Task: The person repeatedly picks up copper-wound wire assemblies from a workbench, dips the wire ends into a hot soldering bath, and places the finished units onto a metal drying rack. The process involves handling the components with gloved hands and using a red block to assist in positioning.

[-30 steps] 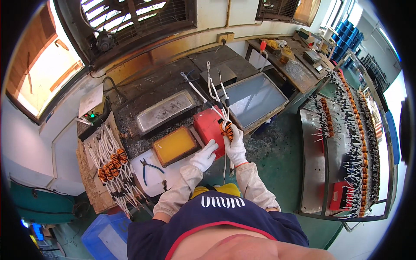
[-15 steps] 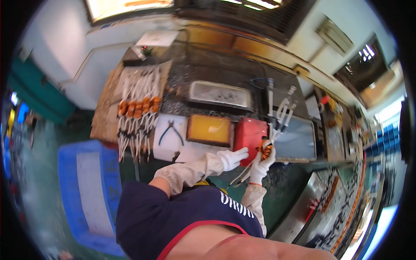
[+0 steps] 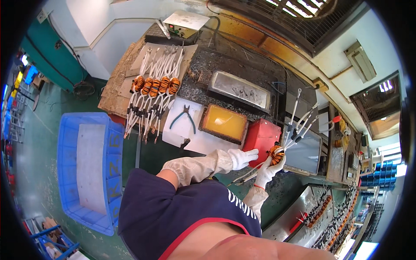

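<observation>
The right hand (image 3: 268,169) was closed around an orange wound coil (image 3: 275,154), its long white-sleeved leads (image 3: 299,125) fanning up and away over the grey tray (image 3: 306,151) beyond it. Done well, this handling probably called for a firm grip on the winding, leads kept untangled. The left hand (image 3: 242,157), gloved, fingers loosely curled and holding nothing, reached across just beside it, touching the red box (image 3: 260,136) on the bench (image 3: 208,69). Both forearms were bent inward.
</observation>
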Available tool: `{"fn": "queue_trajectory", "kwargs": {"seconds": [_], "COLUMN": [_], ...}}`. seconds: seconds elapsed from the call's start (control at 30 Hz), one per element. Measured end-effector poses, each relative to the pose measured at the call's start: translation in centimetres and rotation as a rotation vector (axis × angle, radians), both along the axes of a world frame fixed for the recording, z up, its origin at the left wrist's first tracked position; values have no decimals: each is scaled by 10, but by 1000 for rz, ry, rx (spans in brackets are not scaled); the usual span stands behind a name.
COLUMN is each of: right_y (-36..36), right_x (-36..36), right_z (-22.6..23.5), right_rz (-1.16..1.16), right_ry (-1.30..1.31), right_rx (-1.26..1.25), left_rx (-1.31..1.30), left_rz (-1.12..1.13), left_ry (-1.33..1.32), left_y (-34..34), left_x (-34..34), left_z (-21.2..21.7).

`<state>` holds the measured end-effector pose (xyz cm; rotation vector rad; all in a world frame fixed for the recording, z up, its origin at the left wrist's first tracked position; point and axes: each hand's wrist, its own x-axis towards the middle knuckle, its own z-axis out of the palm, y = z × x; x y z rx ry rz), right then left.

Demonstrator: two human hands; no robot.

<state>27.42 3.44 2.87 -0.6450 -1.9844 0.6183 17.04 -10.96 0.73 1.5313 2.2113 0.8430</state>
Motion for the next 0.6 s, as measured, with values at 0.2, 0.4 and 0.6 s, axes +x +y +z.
{"fn": "queue_trajectory", "kwargs": {"seconds": [0.2, 0.4, 0.6], "right_y": [-1, -7, -5], "right_x": [1, -3, 4], "right_z": [1, 14, 12], "right_rz": [-71, -91, -142], "right_ry": [-20, -43, -8], "right_rx": [-53, -87, -75], "left_rx": [42, 44, -16], "left_rz": [-97, -133, -187], "left_ry": [-115, -72, -116], "left_y": [-2, -4, -1], "left_x": [-10, -19, -20], "left_z": [11, 5, 15]}}
